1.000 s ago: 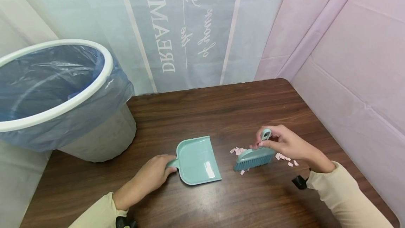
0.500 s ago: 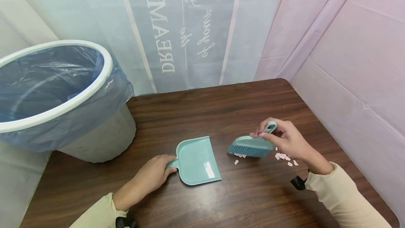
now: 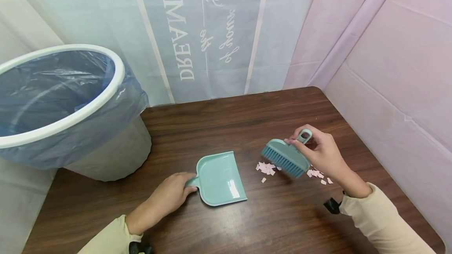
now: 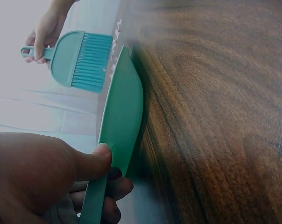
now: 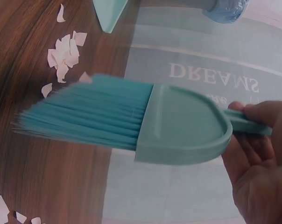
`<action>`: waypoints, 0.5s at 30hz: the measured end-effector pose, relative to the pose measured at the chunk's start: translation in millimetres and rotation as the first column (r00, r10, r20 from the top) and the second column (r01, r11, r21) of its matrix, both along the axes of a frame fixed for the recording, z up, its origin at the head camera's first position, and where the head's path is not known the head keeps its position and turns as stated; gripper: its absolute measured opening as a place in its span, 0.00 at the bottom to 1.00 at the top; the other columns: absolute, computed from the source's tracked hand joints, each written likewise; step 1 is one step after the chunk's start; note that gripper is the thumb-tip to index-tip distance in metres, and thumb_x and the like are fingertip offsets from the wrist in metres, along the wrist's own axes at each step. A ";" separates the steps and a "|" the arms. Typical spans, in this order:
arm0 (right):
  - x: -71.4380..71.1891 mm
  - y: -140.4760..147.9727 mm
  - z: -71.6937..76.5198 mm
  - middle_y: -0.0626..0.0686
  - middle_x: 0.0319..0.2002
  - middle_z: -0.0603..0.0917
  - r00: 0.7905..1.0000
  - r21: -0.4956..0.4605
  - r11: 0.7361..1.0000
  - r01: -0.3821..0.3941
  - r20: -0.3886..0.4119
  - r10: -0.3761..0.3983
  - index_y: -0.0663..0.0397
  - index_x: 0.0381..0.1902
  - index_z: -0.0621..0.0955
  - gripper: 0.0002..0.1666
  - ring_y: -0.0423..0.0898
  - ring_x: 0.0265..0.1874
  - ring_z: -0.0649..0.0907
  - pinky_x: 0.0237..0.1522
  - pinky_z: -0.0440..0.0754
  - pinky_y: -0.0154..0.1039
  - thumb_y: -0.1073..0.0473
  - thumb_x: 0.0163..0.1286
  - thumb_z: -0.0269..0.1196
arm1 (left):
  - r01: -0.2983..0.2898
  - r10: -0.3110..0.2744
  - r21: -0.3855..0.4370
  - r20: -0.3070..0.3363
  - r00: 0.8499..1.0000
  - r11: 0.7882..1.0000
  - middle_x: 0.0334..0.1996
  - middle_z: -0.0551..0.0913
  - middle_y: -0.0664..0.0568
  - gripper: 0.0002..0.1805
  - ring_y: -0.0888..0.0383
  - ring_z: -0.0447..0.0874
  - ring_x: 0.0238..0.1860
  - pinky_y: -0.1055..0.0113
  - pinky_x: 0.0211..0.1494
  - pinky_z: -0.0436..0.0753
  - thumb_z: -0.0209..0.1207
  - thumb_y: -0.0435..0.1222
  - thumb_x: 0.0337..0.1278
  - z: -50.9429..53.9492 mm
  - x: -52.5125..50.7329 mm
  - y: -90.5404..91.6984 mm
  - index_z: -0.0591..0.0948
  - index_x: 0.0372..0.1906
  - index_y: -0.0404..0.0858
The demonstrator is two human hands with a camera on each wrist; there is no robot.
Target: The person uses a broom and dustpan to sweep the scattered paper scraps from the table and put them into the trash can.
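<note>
A teal hand brush [image 3: 287, 154] is gripped by its looped handle in my right hand [image 3: 323, 150]. Its bristles hang tilted above the table, as the right wrist view [image 5: 183, 126] also shows for the brush. Small pale pink paper scraps [image 3: 266, 168] lie in a pile left of the bristles. A second group of paper scraps [image 3: 315, 173] is under and beside the right wrist. My left hand [image 3: 173, 191] holds a matching dustpan [image 3: 220, 179] by its handle, thumb on top. The pan rests on the table, its lip facing the scraps.
A large bin [image 3: 116, 148] with a white rim and a blue plastic liner stands at the left. The brown wood-grain table [image 3: 226, 124] ends at a printed grey-blue curtain [image 3: 219, 66] behind. A pale cloth wall [image 3: 399, 89] borders the right side.
The brush swept left over the paper scraps, then rose and swung back to the right, uncovering the pile nearer the dustpan. My left hand and the dustpan stayed put.
</note>
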State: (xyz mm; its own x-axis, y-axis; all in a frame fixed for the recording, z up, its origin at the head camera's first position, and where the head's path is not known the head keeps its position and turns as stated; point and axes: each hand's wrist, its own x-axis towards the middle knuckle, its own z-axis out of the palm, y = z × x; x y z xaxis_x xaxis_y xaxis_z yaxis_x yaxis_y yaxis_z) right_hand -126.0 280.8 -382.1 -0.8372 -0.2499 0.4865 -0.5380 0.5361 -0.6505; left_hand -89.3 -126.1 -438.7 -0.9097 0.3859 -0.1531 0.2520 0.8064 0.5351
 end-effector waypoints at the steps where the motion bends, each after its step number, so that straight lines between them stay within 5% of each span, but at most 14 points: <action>1: 0.1 0.2 0.0 0.51 0.34 0.89 1.000 0.014 1.000 0.026 0.000 -0.026 0.55 0.37 0.80 0.15 0.32 0.34 0.87 0.31 0.82 0.25 0.78 0.61 0.69 | 0.000 0.000 0.000 -0.001 1.000 1.000 0.55 0.84 0.39 0.21 0.41 0.81 0.60 0.46 0.63 0.79 0.67 0.35 0.64 -0.1 0.0 -0.1 0.82 0.58 0.30; 6: -0.7 0.8 -1.9 0.54 0.34 0.89 0.996 0.043 0.995 0.090 -0.007 -0.090 0.56 0.37 0.80 0.14 0.31 0.32 0.85 0.30 0.82 0.24 0.77 0.62 0.70 | -0.001 0.001 -0.001 -0.003 1.000 1.000 0.55 0.84 0.39 0.21 0.41 0.81 0.60 0.47 0.63 0.79 0.67 0.35 0.64 -0.6 0.0 -0.3 0.82 0.58 0.30; 15: -4.7 -0.4 -6.8 0.48 0.30 0.86 0.986 0.099 0.991 0.087 -0.153 -0.071 0.54 0.35 0.80 0.18 0.30 0.28 0.81 0.29 0.80 0.20 0.80 0.56 0.72 | -0.002 0.002 0.004 0.001 1.000 1.000 0.55 0.84 0.39 0.21 0.42 0.81 0.60 0.47 0.63 0.79 0.67 0.35 0.64 -1.4 0.2 -0.3 0.82 0.58 0.30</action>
